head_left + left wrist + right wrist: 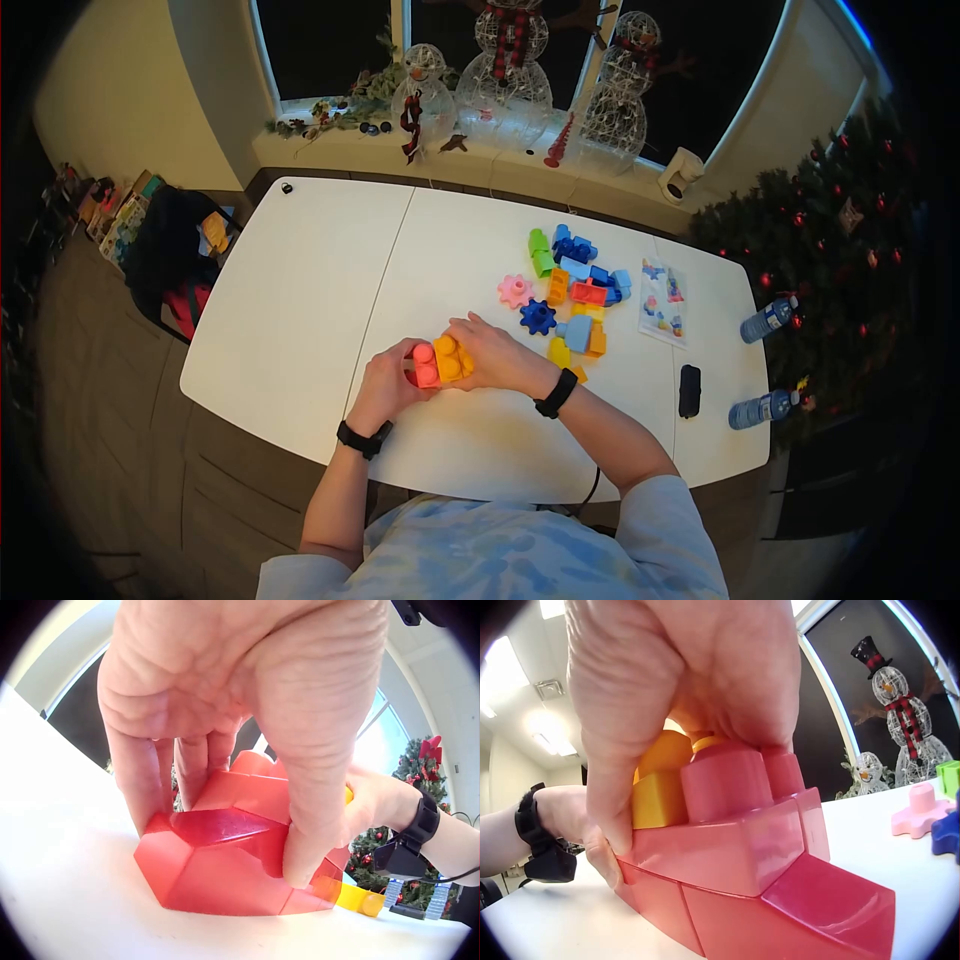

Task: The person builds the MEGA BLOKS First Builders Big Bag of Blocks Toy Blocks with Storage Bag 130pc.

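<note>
Both hands meet over a red toy building block piece [217, 874] at the table's near middle. My left hand [385, 386] grips its angular side, thumb on the near face and fingers on the other. Rounded red studs [727, 784] stand on top of the piece. My right hand [498, 361] holds a yellow-orange building block [452, 359] with round studs, right beside those red studs. In the right wrist view the yellow block sits on the red piece, its upper part hidden by the palm.
Right of the hands lie a pink gear [516, 291], a blue gear [538, 317], green blocks [541, 252] and several more blocks. Beyond them are a picture sheet [663, 300], a black case [690, 391] and two water bottles [765, 410] at the table's [300, 300] right edge.
</note>
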Tool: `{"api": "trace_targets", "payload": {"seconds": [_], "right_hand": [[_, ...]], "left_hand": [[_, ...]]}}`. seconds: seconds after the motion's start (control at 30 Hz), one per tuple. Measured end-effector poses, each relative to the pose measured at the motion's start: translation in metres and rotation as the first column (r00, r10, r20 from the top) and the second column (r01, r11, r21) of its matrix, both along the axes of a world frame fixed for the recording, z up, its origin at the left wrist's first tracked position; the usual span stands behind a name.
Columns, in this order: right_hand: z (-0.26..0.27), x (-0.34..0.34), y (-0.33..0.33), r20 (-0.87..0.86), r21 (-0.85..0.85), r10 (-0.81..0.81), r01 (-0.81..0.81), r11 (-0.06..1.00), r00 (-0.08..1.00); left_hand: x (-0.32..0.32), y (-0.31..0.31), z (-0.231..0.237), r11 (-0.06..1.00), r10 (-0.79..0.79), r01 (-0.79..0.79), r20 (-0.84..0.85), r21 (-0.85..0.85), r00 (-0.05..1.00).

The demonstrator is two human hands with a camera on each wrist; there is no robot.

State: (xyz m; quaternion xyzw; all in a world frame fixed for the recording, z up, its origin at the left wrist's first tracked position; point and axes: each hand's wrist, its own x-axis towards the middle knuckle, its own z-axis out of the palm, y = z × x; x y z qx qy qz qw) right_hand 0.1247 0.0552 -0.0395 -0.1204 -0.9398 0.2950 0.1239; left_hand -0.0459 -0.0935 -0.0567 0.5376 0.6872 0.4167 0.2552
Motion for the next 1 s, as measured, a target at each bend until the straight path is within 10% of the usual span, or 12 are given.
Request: {"api": "trace_targets", "payload": {"seconds": [0.37,0.53,0.67,0.77,0.93,1.0], "right_hand": [[0.024,0.013,0.005,0.131,0.024,0.043,-0.047,0.999,0.99],[0.069,0.061,0.054,-0.282,-0.252,-0.423,0.359,0.899,0.861],[0.068,0.122,0.106,-0.204,0.047,-0.649,0.669,0.741,0.733],[0.045,0.143,0.112,0.017,0.291,-0.712,0.677,0.676,0.702],[0.012,0.138,0.116,-0.117,0.397,-0.603,0.594,0.7,0.789],[0.016,0.13,0.118,0.121,0.392,-0.755,0.668,0.633,0.645]], "left_hand": [[-0.003,0.001,-0.008,1.0,0.002,-0.001,0.003,-0.022,1.0],[-0.001,0.0,0.0,0.996,-0.001,0.0,-0.012,-0.088,1.0],[-0.001,-0.001,0.003,0.993,-0.01,0.009,-0.002,-0.118,1.0],[-0.001,0.0,0.0,0.992,0.002,0.0,0.016,-0.123,1.0],[-0.003,-0.001,-0.001,0.993,-0.006,0.008,0.014,-0.115,1.0],[-0.003,-0.001,-0.001,0.994,-0.014,0.015,0.011,-0.105,1.0]]}}
